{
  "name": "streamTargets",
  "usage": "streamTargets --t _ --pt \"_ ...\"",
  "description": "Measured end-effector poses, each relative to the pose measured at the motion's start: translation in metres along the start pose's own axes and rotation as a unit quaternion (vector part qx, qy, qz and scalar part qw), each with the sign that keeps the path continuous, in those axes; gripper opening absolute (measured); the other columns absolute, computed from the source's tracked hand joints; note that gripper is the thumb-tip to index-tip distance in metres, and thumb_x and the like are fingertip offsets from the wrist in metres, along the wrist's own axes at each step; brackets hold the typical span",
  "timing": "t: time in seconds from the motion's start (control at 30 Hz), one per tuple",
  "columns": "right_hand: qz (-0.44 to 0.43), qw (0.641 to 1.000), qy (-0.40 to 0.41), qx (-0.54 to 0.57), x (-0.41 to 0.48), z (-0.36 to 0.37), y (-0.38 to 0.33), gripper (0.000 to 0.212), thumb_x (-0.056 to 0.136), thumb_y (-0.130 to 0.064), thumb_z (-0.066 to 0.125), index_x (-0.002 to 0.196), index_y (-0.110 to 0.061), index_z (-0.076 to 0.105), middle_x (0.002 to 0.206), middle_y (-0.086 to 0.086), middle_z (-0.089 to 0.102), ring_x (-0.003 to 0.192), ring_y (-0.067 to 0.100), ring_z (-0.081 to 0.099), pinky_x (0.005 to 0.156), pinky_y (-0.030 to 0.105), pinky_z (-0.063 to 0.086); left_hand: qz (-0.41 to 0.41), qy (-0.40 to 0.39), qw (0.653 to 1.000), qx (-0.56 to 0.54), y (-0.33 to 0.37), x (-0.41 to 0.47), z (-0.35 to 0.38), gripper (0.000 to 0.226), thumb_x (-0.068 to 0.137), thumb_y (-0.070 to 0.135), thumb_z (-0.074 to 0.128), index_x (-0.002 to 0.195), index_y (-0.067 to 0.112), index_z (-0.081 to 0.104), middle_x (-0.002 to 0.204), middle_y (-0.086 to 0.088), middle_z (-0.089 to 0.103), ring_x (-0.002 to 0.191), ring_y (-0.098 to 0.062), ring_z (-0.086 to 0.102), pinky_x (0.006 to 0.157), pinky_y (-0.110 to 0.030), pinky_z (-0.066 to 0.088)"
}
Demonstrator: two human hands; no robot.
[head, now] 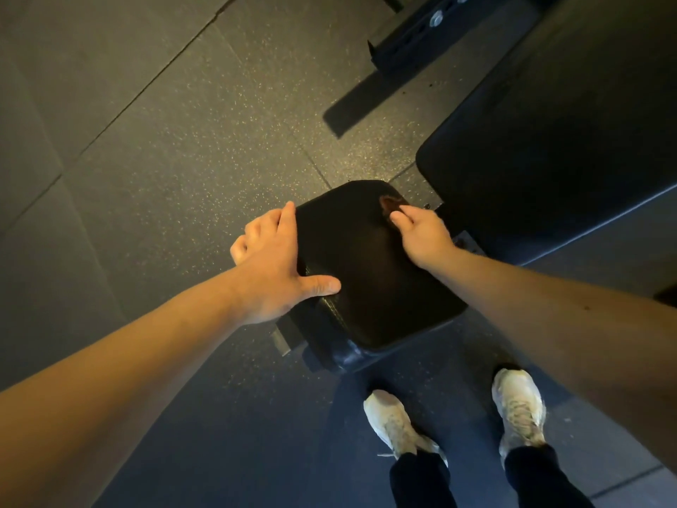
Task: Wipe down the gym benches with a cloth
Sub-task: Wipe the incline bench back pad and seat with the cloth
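A black padded bench seat sits in the middle of the view. Behind it, at the right, lies the larger black back pad. My left hand grips the seat's left edge, thumb on top and fingers curled over the side. My right hand rests on the seat's far right corner, fingers closed on a small dark brown cloth. Only a small bit of the cloth shows beyond my fingers.
Dark speckled rubber floor tiles spread to the left. A black metal frame with bolts stands at the top. My two feet in white trainers stand just in front of the seat.
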State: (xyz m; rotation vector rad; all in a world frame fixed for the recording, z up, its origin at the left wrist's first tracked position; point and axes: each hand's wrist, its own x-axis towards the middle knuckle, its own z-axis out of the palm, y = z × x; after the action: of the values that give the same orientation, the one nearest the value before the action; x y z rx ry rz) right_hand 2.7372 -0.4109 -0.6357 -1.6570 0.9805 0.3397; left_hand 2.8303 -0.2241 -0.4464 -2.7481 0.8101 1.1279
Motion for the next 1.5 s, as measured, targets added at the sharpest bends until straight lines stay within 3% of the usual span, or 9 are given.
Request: streamTargets --t 0.23,0.5,0.67,0.87,0.97,1.07,1.17,1.3,1.5 --pt "-0.200 0.973 -0.117 0.012 -0.079 0.002 -0.013 0.044 0.106 -0.026 0.052 0.149 -0.024 0.048 0.157 -0.013 0.038 0.143 -0.008 0.025 0.111 0.007 0.015 -0.003 -0.001 1.000 -0.001 0.002 0.000 -0.002 0.132 0.074 0.070 0.074 0.162 0.016 -0.009 0.168 -0.002 0.004 0.154 -0.028 0.000 0.123 -0.055 0.007" --pt "-0.063 0.989 -0.026 -0.134 -0.003 -0.002 -0.016 0.043 0.110 -0.026 0.040 0.151 -0.016 0.046 0.163 0.004 0.034 0.151 0.026 0.027 0.121 0.036 0.017 0.003 0.012 1.000 0.002 -0.002 0.001 0.001 0.128 0.075 0.071 0.073 0.162 0.019 -0.004 0.166 -0.002 0.011 0.153 -0.030 0.005 0.122 -0.059 0.010" --pt "-0.099 0.995 -0.009 0.016 -0.056 0.005 -0.037 0.045 0.106 -0.033 0.049 0.149 -0.020 0.049 0.157 0.000 0.044 0.145 0.019 0.039 0.118 0.031 0.024 -0.002 0.016 1.000 -0.003 0.000 0.001 0.000 0.128 0.073 0.069 0.076 0.162 0.018 -0.001 0.165 -0.005 0.014 0.152 -0.032 0.008 0.122 -0.059 0.014" --pt "-0.176 0.962 -0.128 0.162 -0.156 0.004 -0.047 0.042 0.106 -0.030 0.052 0.147 -0.025 0.051 0.146 -0.011 0.056 0.138 0.003 0.046 0.119 0.031 0.034 0.009 0.014 0.999 -0.032 -0.004 -0.009 -0.007 0.126 0.076 0.069 0.072 0.163 0.018 -0.003 0.168 -0.002 0.011 0.153 -0.029 0.006 0.122 -0.057 0.011" --pt "-0.245 0.953 -0.135 0.113 -0.164 0.004 -0.039 0.044 0.105 -0.019 0.053 0.148 -0.024 0.050 0.157 -0.012 0.043 0.148 -0.003 0.027 0.122 0.023 0.020 0.009 0.061 0.996 -0.062 -0.004 -0.022 -0.002 0.119 0.079 0.066 0.072 0.163 0.017 0.002 0.169 0.001 0.007 0.154 -0.028 0.006 0.123 -0.058 0.013" --pt "-0.284 0.956 -0.079 -0.018 -0.135 0.006 -0.027 0.045 0.104 -0.021 0.054 0.148 -0.030 0.050 0.158 -0.018 0.038 0.149 0.001 0.019 0.122 0.032 0.013 -0.038 0.143 0.986 -0.071 -0.003 -0.039 0.012 0.109 0.080 0.058 0.077 0.161 0.016 0.016 0.164 -0.004 0.018 0.149 -0.031 0.017 0.120 -0.057 0.024" --pt "-0.200 0.979 -0.001 -0.049 -0.105 0.004 -0.021 0.038 0.104 -0.022 0.054 0.142 -0.031 0.057 0.148 -0.017 0.042 0.139 0.013 0.032 0.111 0.031 0.017 -0.053 0.144 0.981 -0.123 -0.002 -0.054 0.023 0.092 0.082 0.049 0.079 0.154 0.019 0.031 0.151 -0.004 0.029 0.140 -0.029 0.024 0.117 -0.051 0.031" --pt "-0.094 0.995 0.026 0.005 -0.108 0.011 -0.038 0.036 0.104 -0.024 0.056 0.139 -0.028 0.060 0.133 -0.004 0.045 0.126 0.022 0.048 0.119 0.041 0.028 -0.045 0.106 0.986 -0.116 0.002 -0.059 0.030 0.097 0.087 0.043 0.076 0.160 0.018 0.018 0.159 0.001 0.017 0.145 -0.027 0.011 0.121 -0.046 0.023" --pt "-0.283 0.954 -0.068 0.079 -0.209 0.010 -0.045 0.037 0.101 -0.014 0.059 0.137 -0.024 0.063 0.133 -0.003 0.058 0.119 -0.001 0.048 0.105 0.012 0.039 -0.054 0.103 0.989 -0.089 0.006 -0.058 0.031 0.102 0.086 0.035 0.080 0.160 0.015 0.013 0.162 -0.005 0.013 0.145 -0.030 0.010 0.122 -0.042 0.018"
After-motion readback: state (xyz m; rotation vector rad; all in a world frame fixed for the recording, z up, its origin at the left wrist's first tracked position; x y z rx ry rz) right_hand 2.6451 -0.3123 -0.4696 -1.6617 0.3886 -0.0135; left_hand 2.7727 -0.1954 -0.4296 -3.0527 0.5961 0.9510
